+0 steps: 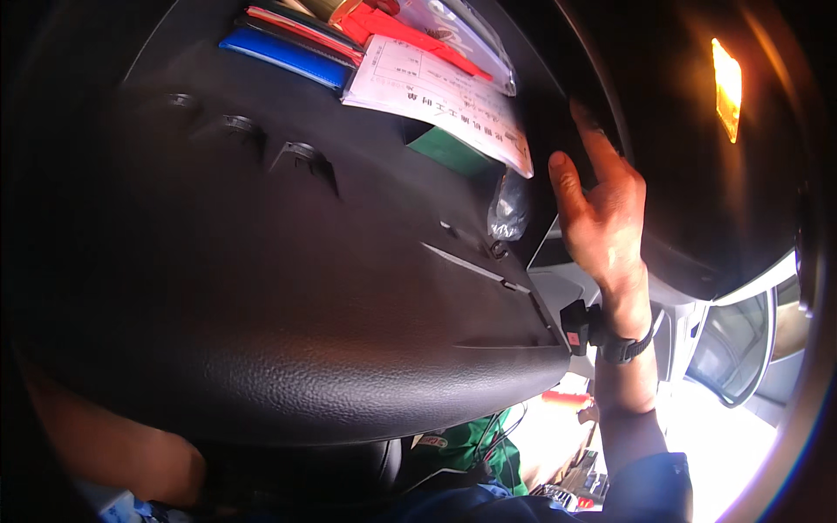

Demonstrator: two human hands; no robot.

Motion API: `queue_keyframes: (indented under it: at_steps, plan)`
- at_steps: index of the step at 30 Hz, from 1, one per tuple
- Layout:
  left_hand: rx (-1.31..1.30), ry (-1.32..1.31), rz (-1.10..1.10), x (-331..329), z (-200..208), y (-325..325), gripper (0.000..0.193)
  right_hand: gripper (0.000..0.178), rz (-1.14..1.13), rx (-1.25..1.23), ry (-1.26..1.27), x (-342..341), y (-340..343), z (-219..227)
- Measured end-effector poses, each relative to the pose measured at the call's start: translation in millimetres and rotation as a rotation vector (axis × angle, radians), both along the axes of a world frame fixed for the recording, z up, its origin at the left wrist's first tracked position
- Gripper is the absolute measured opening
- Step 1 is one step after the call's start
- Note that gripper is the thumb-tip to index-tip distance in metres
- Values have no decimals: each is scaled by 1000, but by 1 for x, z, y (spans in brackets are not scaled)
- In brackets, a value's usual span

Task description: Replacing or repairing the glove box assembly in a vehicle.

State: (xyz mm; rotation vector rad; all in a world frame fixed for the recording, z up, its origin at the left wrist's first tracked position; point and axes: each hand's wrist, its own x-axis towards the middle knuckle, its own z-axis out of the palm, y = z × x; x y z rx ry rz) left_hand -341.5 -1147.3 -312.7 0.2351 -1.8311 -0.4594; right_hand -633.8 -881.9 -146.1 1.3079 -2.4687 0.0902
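My right hand [602, 209] is raised at the right, beside the edge of a black dashboard [349, 279]. Its thumb and forefinger are stretched out and apart, with nothing between them. The forefinger's tip lies in shadow near a dark panel [697, 183]; the other fingers are mostly hidden. A black strap with a small black box [582, 327] goes round my right wrist. Left of the thumb, papers [436, 96] with print and handwriting lie on the dashboard, apart from the hand. At lower left a blurred stretch of bare skin shows, possibly my left arm; my left hand is out of sight.
Beside the papers lie a blue folder [283, 57], a red strip [418, 44], a green box [449, 150] and a clear plastic bag [508, 207]. A bright orange light [727, 91] shines at upper right. A mirror [732, 349] is outside. Green cloth [475, 444] shows below.
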Motion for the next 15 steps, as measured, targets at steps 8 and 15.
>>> queue_keyframes:
  at_steps: [8, 15]
  plan:
    - [1284, 827, -577, 61, -62, 20, 53, 64, 222, 46, 108, 6, -14, -12]
    - [414, 304, -25, -35, -5, 32, 43, 77, 133, -8, 181, -7, 1, -25]
